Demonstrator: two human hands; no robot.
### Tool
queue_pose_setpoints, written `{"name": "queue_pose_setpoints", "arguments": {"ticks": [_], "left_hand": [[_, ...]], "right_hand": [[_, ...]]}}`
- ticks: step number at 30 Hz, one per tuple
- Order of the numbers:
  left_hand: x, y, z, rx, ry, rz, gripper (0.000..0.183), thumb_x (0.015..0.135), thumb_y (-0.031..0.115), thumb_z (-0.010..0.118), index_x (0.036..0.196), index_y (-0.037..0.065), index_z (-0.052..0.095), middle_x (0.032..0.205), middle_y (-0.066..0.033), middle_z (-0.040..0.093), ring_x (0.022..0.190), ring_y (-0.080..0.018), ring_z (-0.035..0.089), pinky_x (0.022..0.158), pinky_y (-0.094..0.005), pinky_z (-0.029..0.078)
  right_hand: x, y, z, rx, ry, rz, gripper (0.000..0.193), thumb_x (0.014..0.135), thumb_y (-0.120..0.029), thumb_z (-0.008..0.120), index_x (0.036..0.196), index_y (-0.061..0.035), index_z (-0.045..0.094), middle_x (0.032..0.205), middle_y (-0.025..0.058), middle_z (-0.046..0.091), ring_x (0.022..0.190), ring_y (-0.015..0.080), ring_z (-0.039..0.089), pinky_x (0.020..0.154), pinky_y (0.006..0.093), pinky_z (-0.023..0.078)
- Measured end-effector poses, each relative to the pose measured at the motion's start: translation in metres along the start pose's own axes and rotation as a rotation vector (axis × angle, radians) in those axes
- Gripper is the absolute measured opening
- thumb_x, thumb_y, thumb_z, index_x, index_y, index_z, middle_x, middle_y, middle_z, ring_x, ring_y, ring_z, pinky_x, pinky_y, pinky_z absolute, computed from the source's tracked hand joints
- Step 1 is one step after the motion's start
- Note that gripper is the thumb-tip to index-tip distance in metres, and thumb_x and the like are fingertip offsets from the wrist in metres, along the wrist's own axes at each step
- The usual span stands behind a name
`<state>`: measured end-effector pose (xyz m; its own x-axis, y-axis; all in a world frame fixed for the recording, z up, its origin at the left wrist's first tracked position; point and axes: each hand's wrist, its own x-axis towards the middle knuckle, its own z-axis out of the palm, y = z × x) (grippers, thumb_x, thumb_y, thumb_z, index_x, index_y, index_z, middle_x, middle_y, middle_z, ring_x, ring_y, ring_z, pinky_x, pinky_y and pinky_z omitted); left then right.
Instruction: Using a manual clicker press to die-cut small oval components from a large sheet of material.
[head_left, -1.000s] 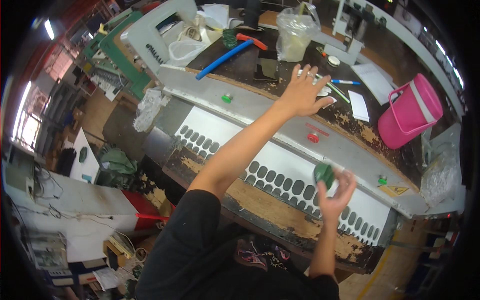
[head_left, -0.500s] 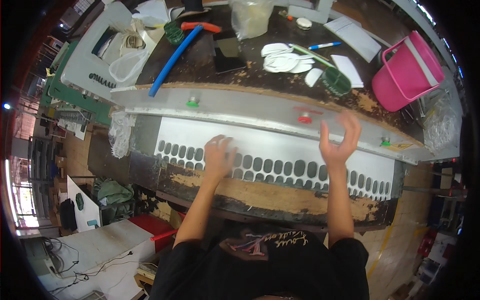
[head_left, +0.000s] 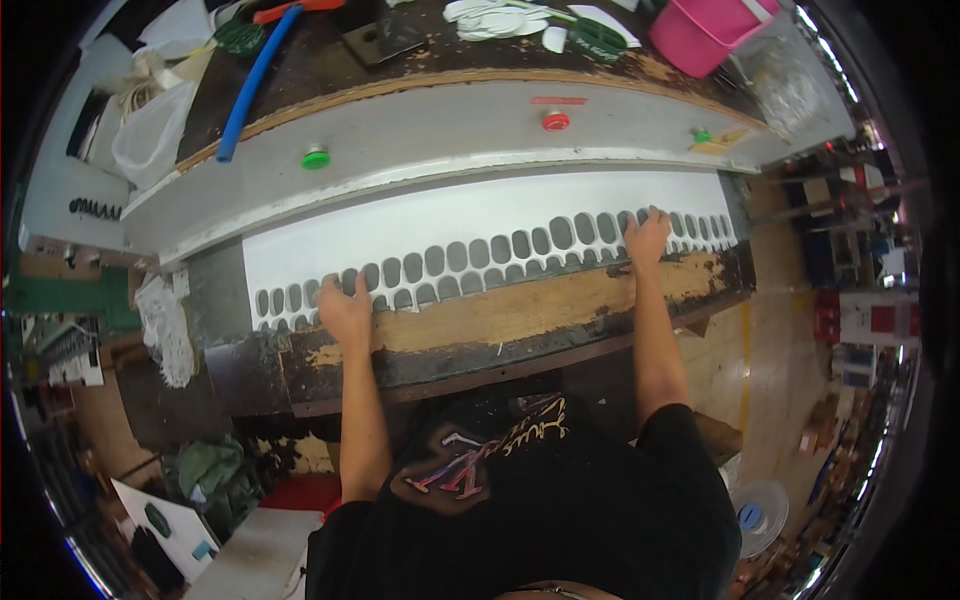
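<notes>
Matt white sheet [head_left: 470, 215], perhaps foam; rough, worn wooden edge [head_left: 520, 310]; glossy pink plastic bucket [head_left: 700, 30].

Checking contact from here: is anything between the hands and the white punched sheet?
Nothing visible. The left hand and right hand both lie flat on the white punched sheet's near edge, over the oval cutouts.

A cluttered wooden workbench [head_left: 420, 70] spans the upper frame; tan floor [head_left: 775, 330] (partly shadowed) at right, a small fan [head_left: 757, 512] lower right.
</notes>
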<state>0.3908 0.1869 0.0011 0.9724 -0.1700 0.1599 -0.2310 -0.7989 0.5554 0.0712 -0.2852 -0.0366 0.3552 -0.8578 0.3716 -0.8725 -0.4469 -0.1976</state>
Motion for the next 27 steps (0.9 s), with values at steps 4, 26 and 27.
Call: {"name": "queue_pose_setpoints", "arguments": {"ticks": [4,26,27], "left_hand": [[0.01,-0.006,0.007,0.054,-0.001,-0.02,0.036,0.092,0.03,0.074,0.095,-0.005,0.072,0.094,-0.0282,0.068,0.09,-0.0477,0.065,0.078,-0.0548,0.051],[-0.023,-0.042,-0.039,0.064,-0.25,0.009,0.022,0.09,0.017,0.072,0.083,-0.004,0.073,0.074,-0.0228,0.068,0.069,-0.0424,0.068,0.064,-0.0489,0.052],[-0.02,-0.042,-0.042,0.063,-0.281,0.005,0.024,0.09,0.019,0.073,0.085,-0.004,0.074,0.074,-0.0218,0.068,0.069,-0.0418,0.068,0.064,-0.0481,0.053]], "right_hand": [[0.006,0.019,-0.007,-0.089,-0.296,0.113,0.028,0.091,-0.028,0.075,0.106,-0.0042,0.076,0.101,0.0173,0.072,0.096,0.0389,0.069,0.088,0.0533,0.051],[-0.049,0.037,-0.068,-0.253,-0.215,-0.153,0.021,0.091,-0.025,0.073,0.096,-0.0043,0.077,0.092,0.0155,0.075,0.085,0.0367,0.071,0.083,0.0476,0.048],[-0.051,0.036,-0.069,-0.217,-0.228,-0.112,0.022,0.091,-0.025,0.074,0.096,-0.0039,0.076,0.092,0.0164,0.075,0.086,0.0373,0.071,0.081,0.0484,0.049]]}}
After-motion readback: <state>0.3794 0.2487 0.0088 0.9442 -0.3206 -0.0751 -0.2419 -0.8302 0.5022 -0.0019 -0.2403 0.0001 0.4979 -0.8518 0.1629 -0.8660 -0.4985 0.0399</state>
